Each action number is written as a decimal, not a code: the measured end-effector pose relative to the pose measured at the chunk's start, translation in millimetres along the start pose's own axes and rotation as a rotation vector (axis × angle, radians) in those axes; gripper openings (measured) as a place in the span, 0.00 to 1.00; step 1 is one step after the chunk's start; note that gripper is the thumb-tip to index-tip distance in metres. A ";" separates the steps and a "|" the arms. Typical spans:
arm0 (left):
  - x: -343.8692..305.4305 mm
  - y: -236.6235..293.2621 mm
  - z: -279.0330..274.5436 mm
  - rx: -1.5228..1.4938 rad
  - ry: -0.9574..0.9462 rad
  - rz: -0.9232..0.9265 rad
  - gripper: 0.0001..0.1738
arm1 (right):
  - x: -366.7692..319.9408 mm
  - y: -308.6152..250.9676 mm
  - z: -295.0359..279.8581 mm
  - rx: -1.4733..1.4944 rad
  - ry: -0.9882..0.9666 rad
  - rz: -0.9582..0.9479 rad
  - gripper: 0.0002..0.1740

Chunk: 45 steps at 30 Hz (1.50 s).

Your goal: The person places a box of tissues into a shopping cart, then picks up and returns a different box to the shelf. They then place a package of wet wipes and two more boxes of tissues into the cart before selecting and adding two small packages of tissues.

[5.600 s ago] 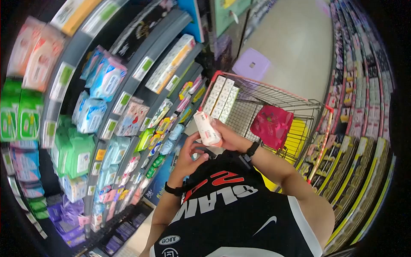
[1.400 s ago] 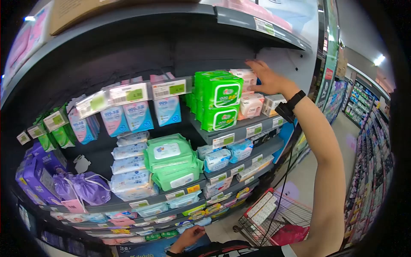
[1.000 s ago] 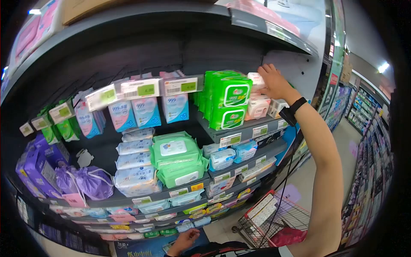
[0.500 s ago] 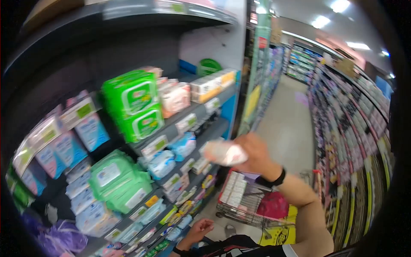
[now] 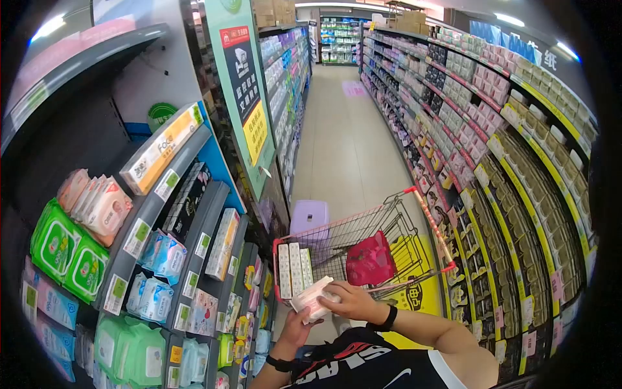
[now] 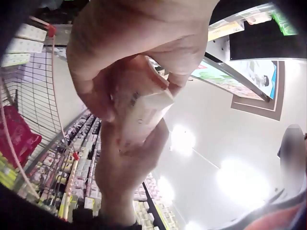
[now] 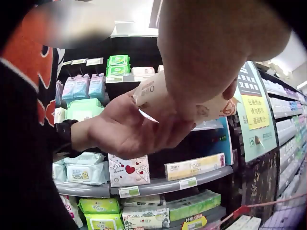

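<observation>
A white and pink soft pack of wipes (image 5: 313,301) is held in front of the body, over the near corner of the cart. My right hand (image 5: 353,303) grips it from the right, fingers across its upper face. From below left, my left hand (image 5: 296,332) pinches its lower end. In the left wrist view, the left fingers and thumb curl round the pack (image 6: 141,112), and the right hand (image 6: 122,165) holds its other end. The right wrist view shows the left hand (image 7: 127,127) under the printed pack (image 7: 156,96), partly covered by the right hand.
A wire shopping cart (image 5: 276,266) ahead carries white boxed packs (image 5: 295,269) and a dark pink bag (image 5: 372,258). Shelves with similar pink packs (image 5: 107,211) and green packs (image 5: 65,253) stand left. A purple stool (image 5: 310,214) is beyond the cart; stocked shelves line the right.
My right hand took the pack from the upper shelf and brought it down to the body, where the left hand now holds it too. The view has turned right, toward the cart and aisle.
</observation>
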<state>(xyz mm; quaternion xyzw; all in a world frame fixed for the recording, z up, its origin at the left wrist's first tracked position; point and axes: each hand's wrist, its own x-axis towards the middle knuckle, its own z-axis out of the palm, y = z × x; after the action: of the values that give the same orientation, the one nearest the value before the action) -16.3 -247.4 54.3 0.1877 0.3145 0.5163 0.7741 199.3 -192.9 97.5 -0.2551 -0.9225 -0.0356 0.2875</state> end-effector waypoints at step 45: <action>414.0 -172.6 -184.3 0.777 0.332 -0.298 0.33 | -147.9 323.7 371.4 1.576 -0.135 1.538 0.37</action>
<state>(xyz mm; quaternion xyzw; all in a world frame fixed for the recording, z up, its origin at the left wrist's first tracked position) 87.1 57.8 -308.2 0.3316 0.6288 0.2661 0.6510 272.2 100.1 -318.9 -0.5075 -0.2956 0.7651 0.2639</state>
